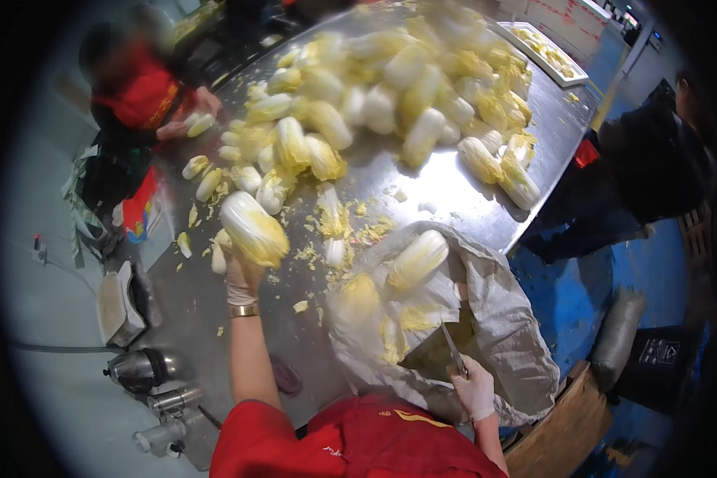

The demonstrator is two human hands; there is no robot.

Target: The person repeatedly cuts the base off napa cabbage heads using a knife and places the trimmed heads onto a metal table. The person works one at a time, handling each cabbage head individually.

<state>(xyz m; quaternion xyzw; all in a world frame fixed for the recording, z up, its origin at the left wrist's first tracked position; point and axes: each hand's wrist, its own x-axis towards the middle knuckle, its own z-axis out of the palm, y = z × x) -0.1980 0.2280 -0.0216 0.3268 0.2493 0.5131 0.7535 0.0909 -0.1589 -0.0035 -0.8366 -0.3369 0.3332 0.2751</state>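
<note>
My left hand [243, 275], in a pale glove with a gold band at the wrist, is closed round a napa cabbage [253, 229] held over the metal table [275, 366]. My right hand [476, 388], also gloved, grips a knife [452, 348] with its blade pointing up and away. That knife is over the open mouth of a whitish woven sack [506, 319]. One whole cabbage [418, 260] lies at the sack's far side, and loose yellow leaves [390, 338] hang inside its left part. Trimmed scraps [311, 255] are scattered between the two hands.
A large heap of napa cabbages [382, 103] covers the table's far half. A white tray [546, 52] with leaves sits at the far right corner. Across the left side, a person in red [139, 95] handles a small cabbage; another person [645, 167] stands at the right.
</note>
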